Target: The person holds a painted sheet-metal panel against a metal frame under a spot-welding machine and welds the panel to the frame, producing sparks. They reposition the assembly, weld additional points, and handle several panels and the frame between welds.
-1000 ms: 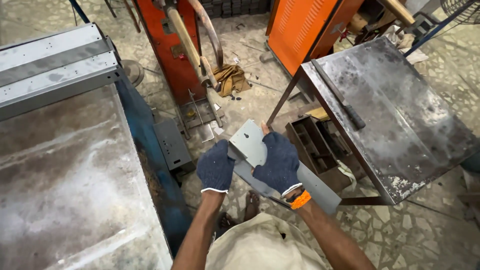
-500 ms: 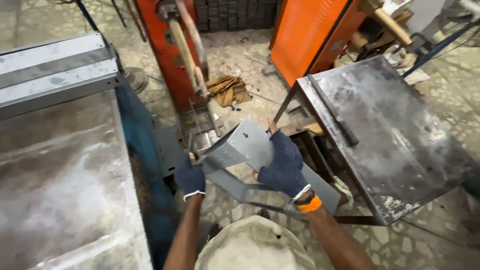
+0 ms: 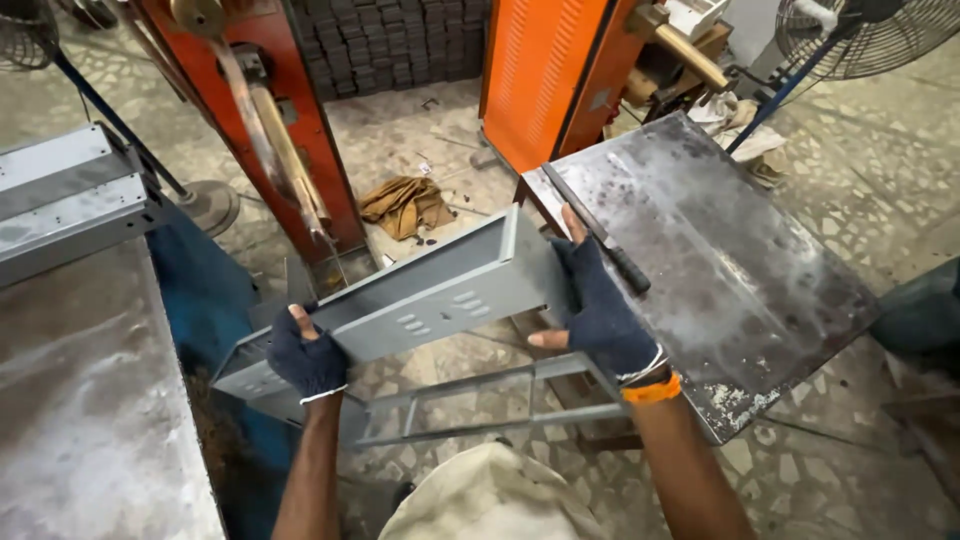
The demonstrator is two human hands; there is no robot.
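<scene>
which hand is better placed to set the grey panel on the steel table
Right, probably. The right hand grips the panel at the end next to the table, almost touching its near edge. The left hand holds the far end, away from the table.

A long grey sheet-metal channel (image 3: 420, 295) hangs in the air in the middle of the scene, held at both ends. It is a folded, box-like length with raised side walls and a flat painted face that bears two small groups of punched louvre slots. It lies tilted, its left end low and near, its right end higher and farther. The left hand (image 3: 305, 358), in a dark glove, grips the low left end; the right hand (image 3: 600, 310), also gloved, clasps the high right end.
</scene>
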